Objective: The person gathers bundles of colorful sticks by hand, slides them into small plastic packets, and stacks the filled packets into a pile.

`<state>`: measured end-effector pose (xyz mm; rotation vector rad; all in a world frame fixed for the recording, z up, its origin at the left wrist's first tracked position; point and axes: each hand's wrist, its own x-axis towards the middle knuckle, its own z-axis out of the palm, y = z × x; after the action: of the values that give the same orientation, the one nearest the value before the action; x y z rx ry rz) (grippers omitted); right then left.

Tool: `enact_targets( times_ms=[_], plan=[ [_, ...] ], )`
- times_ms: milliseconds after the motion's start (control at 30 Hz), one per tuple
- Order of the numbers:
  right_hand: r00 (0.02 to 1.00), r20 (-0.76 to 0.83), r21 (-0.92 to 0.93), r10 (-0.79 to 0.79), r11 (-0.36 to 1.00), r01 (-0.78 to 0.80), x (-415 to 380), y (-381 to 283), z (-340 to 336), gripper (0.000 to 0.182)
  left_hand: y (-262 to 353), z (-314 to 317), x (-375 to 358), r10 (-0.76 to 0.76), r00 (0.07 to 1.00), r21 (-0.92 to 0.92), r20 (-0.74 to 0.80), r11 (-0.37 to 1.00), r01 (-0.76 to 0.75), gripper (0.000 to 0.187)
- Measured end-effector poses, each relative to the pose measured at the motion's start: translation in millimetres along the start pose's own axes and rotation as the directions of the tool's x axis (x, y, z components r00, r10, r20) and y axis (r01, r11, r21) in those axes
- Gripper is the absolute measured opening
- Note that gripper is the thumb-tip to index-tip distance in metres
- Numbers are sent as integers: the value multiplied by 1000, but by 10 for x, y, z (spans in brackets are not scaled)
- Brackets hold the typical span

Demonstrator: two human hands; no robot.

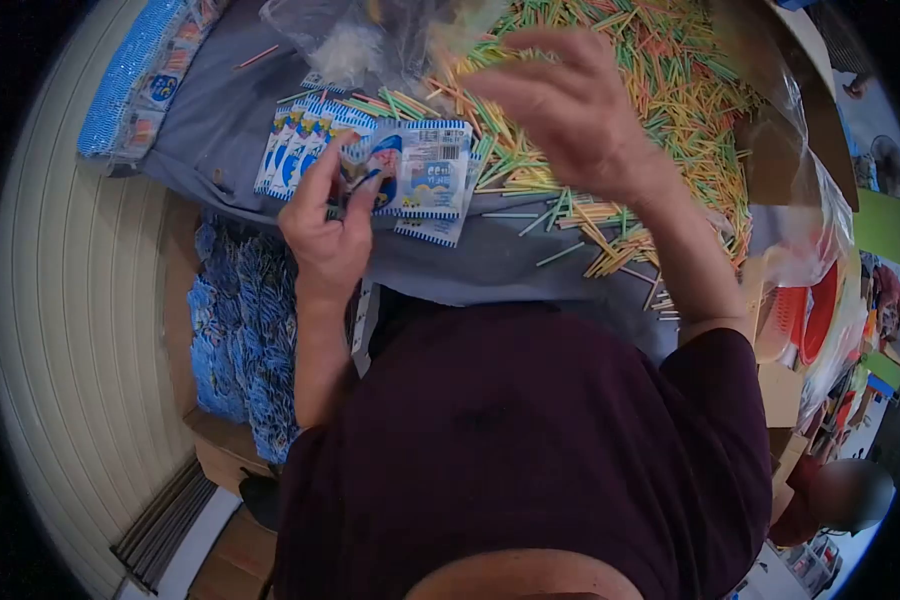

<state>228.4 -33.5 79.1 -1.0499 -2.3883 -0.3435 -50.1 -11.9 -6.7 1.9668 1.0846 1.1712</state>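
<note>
My left hand (328, 225) pinches the left edge of a small blue-and-white printed packet (432, 170), with the thumb and fingers closed on it. Another packet (435, 232) lies partly under that one, and several more packets (295, 150) overlap on the grey cloth to its left. Raised over the near side of a big pile of thin coloured sticks (660, 80) is my right hand (575, 110). Its fingers are stretched out and slightly blurred, and I see nothing in them. Some loose sticks (610, 250) are scattered near the cloth's front edge.
Clear plastic bags (355, 45) lie at the back. Blue strips of packets (240, 330) fill a cardboard box at the left, beside a ribbed wall (85, 300). A long blue bundle (150, 80) sits at the far left. Red baskets (820, 310) and another person (830, 500) are on the right.
</note>
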Motion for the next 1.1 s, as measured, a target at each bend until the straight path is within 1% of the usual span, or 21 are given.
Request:
enact_targets(
  times_ms=[33,100,133,167,200,233,300,333,367,433,467,533,667,733,800,833,900,933,1000,1033,1100],
  plan=[
    [996,69,-227,52,973,-35,-130,243,-146,67,-56,-79,64,-2,1000,-3,-3,1000,2,45],
    [986,147,-290,82,956,-36,-461,643,-153,66,-141,-153,215,-204,959,8,195,978,206,47],
    [968,218,-355,122,934,-37,-655,844,-198,65,-22,-169,302,-285,928,174,241,953,248,52],
    [944,285,-421,167,906,-33,-768,970,-201,63,-27,-139,325,-278,930,169,240,955,242,52],
    [912,347,-485,219,874,-25,-870,1062,-196,62,-54,-103,345,-25,982,375,186,926,-48,54],
    [872,404,-544,275,839,-13,-964,1100,-184,61,-52,-54,364,236,953,565,189,768,-302,57],
    [776,497,-642,388,767,28,-1117,1271,-160,58,136,20,349,249,959,635,136,721,-278,54],
    [778,496,-639,386,769,26,-1146,1305,-155,58,224,55,329,263,961,706,83,665,-243,51],
    [776,511,-619,370,785,33,-1155,1326,-135,54,249,101,294,259,962,711,88,660,-243,51],
    [773,538,-575,337,817,45,-1022,1241,-136,45,266,204,182,193,968,551,158,797,-248,54],
    [771,552,-554,319,831,53,-967,1207,-144,41,309,288,126,188,969,556,161,794,-247,54],
    [772,562,-535,298,843,64,-971,1200,-142,37,429,487,45,70,950,530,305,816,-231,45],
    [813,483,-567,324,824,8,-1218,1176,-36,33,546,641,2,126,937,619,325,721,-312,34],
    [820,470,-570,326,821,0,-1143,1090,-84,33,525,666,-38,119,936,659,332,681,-320,19],
    [566,438,-626,698,689,-365,-1002,1004,-189,32,468,672,-64,168,928,645,333,678,-354,14],
    [566,440,-626,697,690,-363,-1015,1027,-162,32,441,678,-72,219,916,628,336,673,-391,10],
    [468,322,-534,823,566,-628,-1017,1053,-128,39,394,669,-74,272,917,588,293,705,-397,9],
    [465,322,-536,824,564,-628,-965,999,-109,39,373,664,-74,323,914,548,247,731,-406,9],
    [450,403,-361,797,591,-721,-788,836,-15,47,344,668,-91,359,912,502,200,762,-410,10],
    [450,407,-361,795,592,-720,-779,765,53,47,332,670,-101,389,909,458,148,788,-411,11],
    [539,361,-545,761,641,-540,-765,631,255,49,312,685,-106,381,914,444,137,802,-400,12]
  ],
)
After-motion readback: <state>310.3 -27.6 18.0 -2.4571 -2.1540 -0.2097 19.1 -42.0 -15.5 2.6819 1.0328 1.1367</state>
